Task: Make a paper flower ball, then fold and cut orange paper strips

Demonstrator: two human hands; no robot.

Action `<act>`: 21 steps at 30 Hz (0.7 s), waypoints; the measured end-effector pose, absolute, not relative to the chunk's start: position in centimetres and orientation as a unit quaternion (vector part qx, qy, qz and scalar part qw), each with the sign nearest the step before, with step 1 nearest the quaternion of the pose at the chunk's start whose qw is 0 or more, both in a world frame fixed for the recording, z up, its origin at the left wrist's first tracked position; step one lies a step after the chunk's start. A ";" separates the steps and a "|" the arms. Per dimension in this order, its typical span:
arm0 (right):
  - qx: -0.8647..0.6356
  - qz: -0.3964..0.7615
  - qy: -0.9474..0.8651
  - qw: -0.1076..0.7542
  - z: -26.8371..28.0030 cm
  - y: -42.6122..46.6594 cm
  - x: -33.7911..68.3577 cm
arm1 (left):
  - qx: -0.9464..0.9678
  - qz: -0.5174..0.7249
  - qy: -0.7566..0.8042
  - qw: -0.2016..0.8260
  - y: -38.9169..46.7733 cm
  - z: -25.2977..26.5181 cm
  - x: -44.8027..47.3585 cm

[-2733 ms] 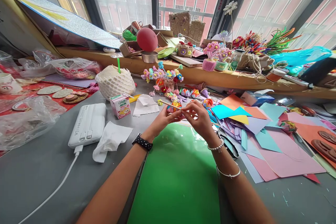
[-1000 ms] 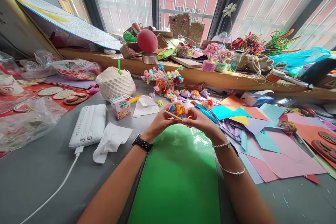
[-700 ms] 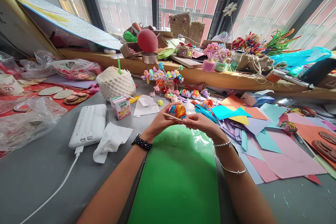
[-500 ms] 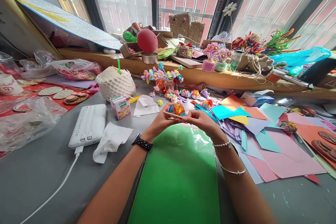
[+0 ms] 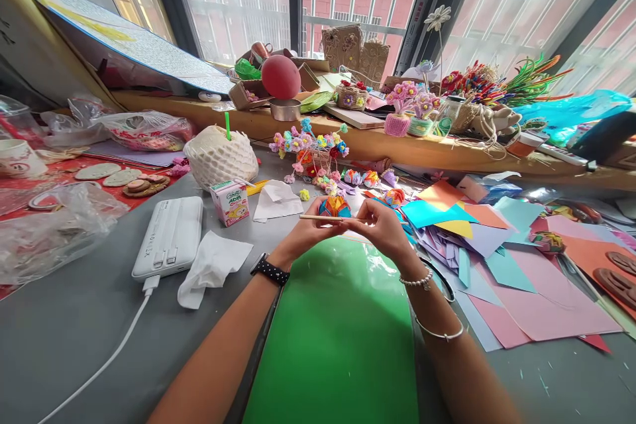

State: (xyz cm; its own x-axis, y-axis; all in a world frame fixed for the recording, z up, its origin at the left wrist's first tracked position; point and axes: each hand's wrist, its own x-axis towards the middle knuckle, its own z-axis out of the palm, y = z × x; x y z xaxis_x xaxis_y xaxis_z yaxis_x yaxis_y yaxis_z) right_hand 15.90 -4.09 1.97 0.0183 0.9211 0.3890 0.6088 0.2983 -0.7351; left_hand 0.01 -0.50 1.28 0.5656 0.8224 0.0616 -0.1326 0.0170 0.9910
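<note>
My left hand [image 5: 305,228] is curled around a folded paper ball [image 5: 334,206] in orange, yellow and blue. A thin pale wooden stick [image 5: 318,217] lies level across the near side of the ball. My right hand [image 5: 380,225] pinches the stick's right end between thumb and fingertips. Both hands are just above the far end of a glossy green board [image 5: 338,324]. Whether the stick touches the ball cannot be made out. Beyond the hands lie smaller folded paper balls [image 5: 370,178] and a basket of crocheted flowers [image 5: 313,146].
A white power bank [image 5: 169,238] with a cable, crumpled tissue [image 5: 213,265], a small drink carton [image 5: 230,203] and a netted coconut [image 5: 221,162] stand left. Coloured paper sheets [image 5: 551,291] spread on the right. Crafts and a red ball [image 5: 281,77] crowd the window ledge.
The stick has shifted slightly left and turned from a slant to nearly level. My right hand has moved a little, its wrist tilting. The left hand still holds the paper ball.
</note>
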 end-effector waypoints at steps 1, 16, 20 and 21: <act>-0.564 0.157 -0.682 0.439 2.0 -4.1 15.8 | 0.596 0.371 0.290 0.650 -0.5 1.4 0.0; -0.561 0.030 -0.695 0.449 1.9 -4.3 15.1 | 0.582 0.381 0.279 0.662 0.0 0.5 0.0; -0.575 0.057 -0.693 0.431 1.6 -4.3 15.1 | 0.591 0.378 0.270 0.660 0.5 0.0 0.3; -0.579 0.065 -0.695 0.422 1.5 -4.2 15.1 | 0.597 0.374 0.274 0.654 0.7 -0.1 0.4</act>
